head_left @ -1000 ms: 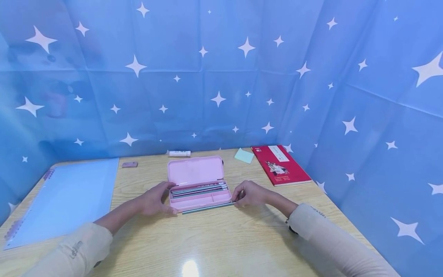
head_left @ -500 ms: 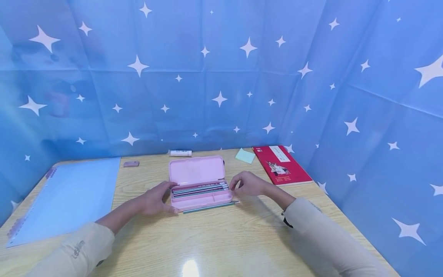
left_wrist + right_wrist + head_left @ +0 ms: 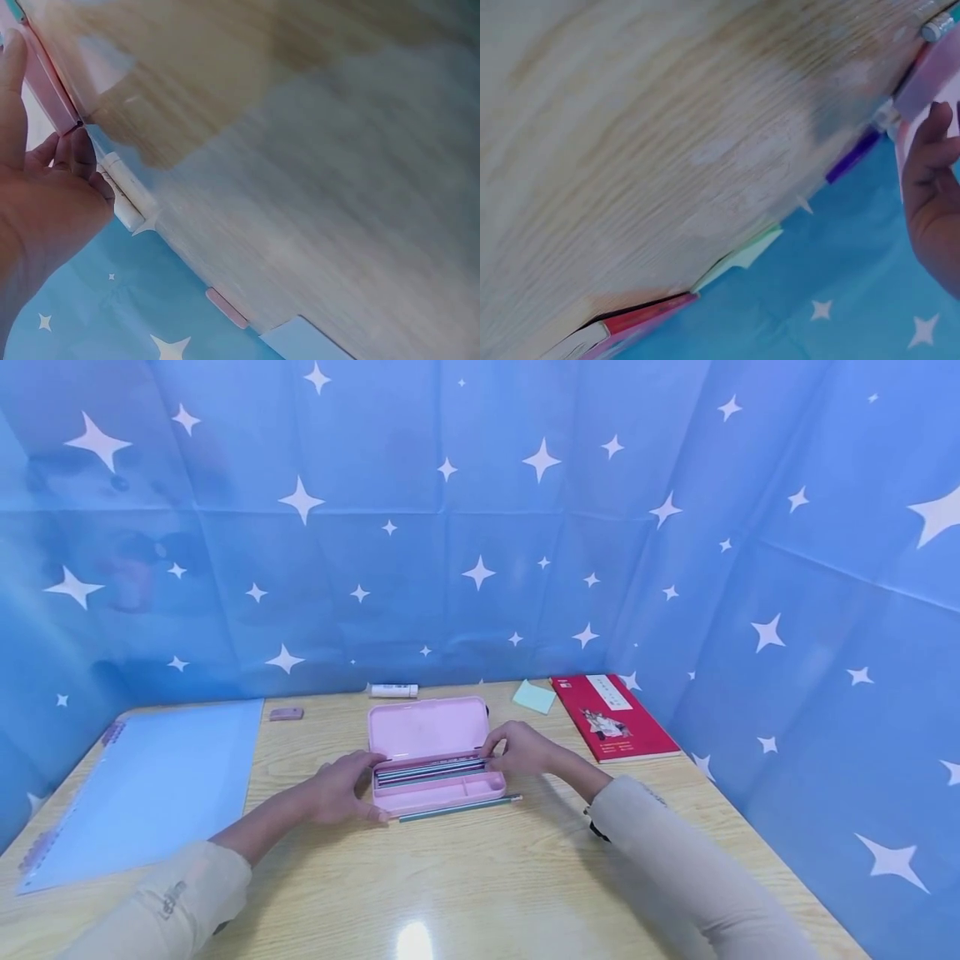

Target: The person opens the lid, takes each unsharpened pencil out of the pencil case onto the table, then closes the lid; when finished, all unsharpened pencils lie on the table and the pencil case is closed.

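Observation:
A pink pencil case [image 3: 429, 727] lies on the table with its lid up. Several striped pencils [image 3: 427, 771] fill its rear compartment. At its left end my left hand [image 3: 341, 789] holds the case, thumb at the front corner and fingers at the back, as the left wrist view also shows. My right hand [image 3: 525, 750] bends its thumb and forefinger over the pencils' eraser ends; I cannot tell whether they pinch one. A single green pencil [image 3: 459, 808] with a white eraser lies along the case's front side. In the right wrist view, curled fingers [image 3: 930, 154] overlap the case's end.
Behind the case are a white tube [image 3: 393, 691] and a purple pen-like item [image 3: 853, 157]. A pink eraser [image 3: 287, 714] and a large blue-white sheet [image 3: 150, 785] lie left. Green sticky notes [image 3: 534, 697] and a red book [image 3: 615, 718] lie right, before a starry blue curtain [image 3: 480, 527].
My right hand has let go of the green pencil's end at the case's front and moved up and left to the pencils inside. My left hand stays on the case.

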`<state>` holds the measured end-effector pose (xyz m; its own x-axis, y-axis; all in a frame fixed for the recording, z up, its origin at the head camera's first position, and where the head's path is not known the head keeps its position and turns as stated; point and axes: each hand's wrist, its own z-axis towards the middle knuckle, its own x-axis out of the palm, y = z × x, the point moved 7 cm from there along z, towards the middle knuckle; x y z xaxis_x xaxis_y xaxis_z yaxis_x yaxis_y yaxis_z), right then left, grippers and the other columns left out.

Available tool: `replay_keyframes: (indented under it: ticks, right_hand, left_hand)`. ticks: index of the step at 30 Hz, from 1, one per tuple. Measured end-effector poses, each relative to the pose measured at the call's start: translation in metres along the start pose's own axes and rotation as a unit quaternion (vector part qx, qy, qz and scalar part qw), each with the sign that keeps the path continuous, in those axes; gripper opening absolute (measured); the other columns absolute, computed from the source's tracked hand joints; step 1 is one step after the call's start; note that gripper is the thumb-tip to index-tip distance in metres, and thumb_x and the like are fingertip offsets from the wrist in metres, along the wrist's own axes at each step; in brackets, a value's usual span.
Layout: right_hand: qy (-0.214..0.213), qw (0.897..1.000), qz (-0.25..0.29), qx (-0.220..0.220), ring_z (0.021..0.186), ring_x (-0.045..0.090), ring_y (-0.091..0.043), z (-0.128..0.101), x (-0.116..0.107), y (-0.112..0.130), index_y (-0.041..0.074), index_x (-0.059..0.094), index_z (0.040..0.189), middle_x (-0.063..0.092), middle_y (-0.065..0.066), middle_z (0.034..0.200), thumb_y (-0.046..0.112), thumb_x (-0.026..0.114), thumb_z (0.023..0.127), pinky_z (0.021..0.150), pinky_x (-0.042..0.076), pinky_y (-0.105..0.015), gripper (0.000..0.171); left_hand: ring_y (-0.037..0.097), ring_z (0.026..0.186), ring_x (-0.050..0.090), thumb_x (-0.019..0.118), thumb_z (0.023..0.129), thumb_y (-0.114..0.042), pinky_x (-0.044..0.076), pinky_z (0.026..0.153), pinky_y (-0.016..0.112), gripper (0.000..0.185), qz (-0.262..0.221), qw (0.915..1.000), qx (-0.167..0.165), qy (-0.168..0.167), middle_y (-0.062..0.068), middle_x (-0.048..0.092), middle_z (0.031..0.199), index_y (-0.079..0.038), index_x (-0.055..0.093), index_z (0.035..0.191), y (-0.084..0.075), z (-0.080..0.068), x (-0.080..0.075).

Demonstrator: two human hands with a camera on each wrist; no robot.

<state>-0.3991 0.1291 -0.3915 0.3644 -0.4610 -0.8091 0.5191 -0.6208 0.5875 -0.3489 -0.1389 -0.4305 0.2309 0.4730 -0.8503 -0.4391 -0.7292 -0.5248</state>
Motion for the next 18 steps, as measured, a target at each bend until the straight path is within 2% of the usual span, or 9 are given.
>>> replay_keyframes:
  ticks: [3, 5, 12, 18]
  right_hand:
    - [0.006, 1.0, 0.007, 0.008, 0.071, 0.053, -0.013, 0.002, 0.003, -0.001, 0.001, 0.076, 0.097, 0.072, -0.008, 0.102, 0.003, 0.074, 0.086, 0.063, 0.047, -0.025, 0.012]
    - [0.007, 1.0, 0.005, 0.015, 0.073, 0.054, -0.014, 0.003, 0.003, -0.002, 0.002, 0.076, 0.097, 0.072, -0.007, 0.104, 0.003, 0.075, 0.086, 0.063, 0.046, -0.025, 0.012]
    - [0.013, 0.999, -0.013, 0.032, 0.097, 0.061, -0.016, 0.008, 0.003, -0.006, 0.006, 0.078, 0.098, 0.073, -0.003, 0.106, 0.005, 0.074, 0.088, 0.08, 0.048, -0.029, 0.011]
    - [0.023, 0.998, -0.019, 0.048, 0.095, 0.06, -0.014, 0.012, 0.006, -0.012, 0.007, 0.078, 0.099, 0.073, -0.001, 0.104, 0.005, 0.075, 0.088, 0.081, 0.05, -0.03, 0.012]
  left_hand:
    - [0.041, 0.133, 0.043, 0.081, 0.072, -0.059, 0.032, 0.101, 0.064, 0.102, 0.004, 1.0, 0.002, 0.0, 0.016, 0.051, 0.14, -0.003, 0.041, 0.147, -0.001, 0.0, 0.0]
    - [0.041, 0.134, 0.043, 0.082, 0.071, -0.058, 0.032, 0.101, 0.065, 0.101, 0.002, 1.0, 0.003, -0.001, 0.016, 0.051, 0.14, -0.003, 0.042, 0.146, -0.002, 0.0, -0.001]
    - [0.038, 0.132, 0.045, 0.081, 0.071, -0.059, 0.033, 0.099, 0.063, 0.101, 0.005, 1.0, -0.001, -0.001, 0.014, 0.052, 0.138, -0.003, 0.042, 0.146, -0.003, -0.001, -0.003]
    - [0.037, 0.129, 0.047, 0.082, 0.071, -0.058, 0.036, 0.094, 0.059, 0.099, 0.006, 1.0, 0.006, -0.003, 0.012, 0.053, 0.136, -0.004, 0.043, 0.145, -0.003, -0.002, -0.002]
